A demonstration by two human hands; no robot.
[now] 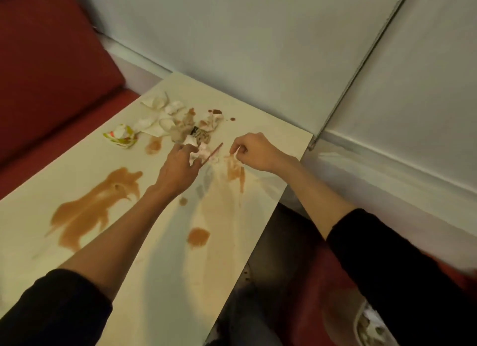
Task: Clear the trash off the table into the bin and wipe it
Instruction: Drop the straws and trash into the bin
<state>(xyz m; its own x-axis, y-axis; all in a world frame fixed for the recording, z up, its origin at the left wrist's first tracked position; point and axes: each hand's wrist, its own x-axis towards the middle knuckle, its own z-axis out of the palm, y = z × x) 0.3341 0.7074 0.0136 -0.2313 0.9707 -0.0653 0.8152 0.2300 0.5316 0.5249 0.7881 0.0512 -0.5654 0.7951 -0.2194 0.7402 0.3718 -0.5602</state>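
Both hands work at the far end of the table (160,242), among the litter. Left hand (178,170): fingers curled around a wad of crumpled tissue (204,152), with a thin reddish stick (213,153) slanting out from the same grip. Right hand (254,152): closed in a fine pinch on a pale sliver (235,152), seemingly a toothpick or scrap, just above a streaked brown smear (235,171).

Remaining trash: a heap of stained napkins and wrappers (175,121) beyond the left hand, and a crumpled printed wrapper (121,137) to its left, near the table edge. A large brown spill (95,206) and a smaller blot (198,236) lie nearer the person. What appears to be the bin (371,327), holding crumpled paper, shows at the lower right, below table level and beside the right sleeve; only part of it is visible.

Step in hand, by judgement: gathering the trash; wiping is not yet begun, and no cloth is visible. Next move calls for carrying both loads across the table's near right edge and releasing them over the bin, keeping the wet tissue compact so it does not drip, before reaching again for the heap.
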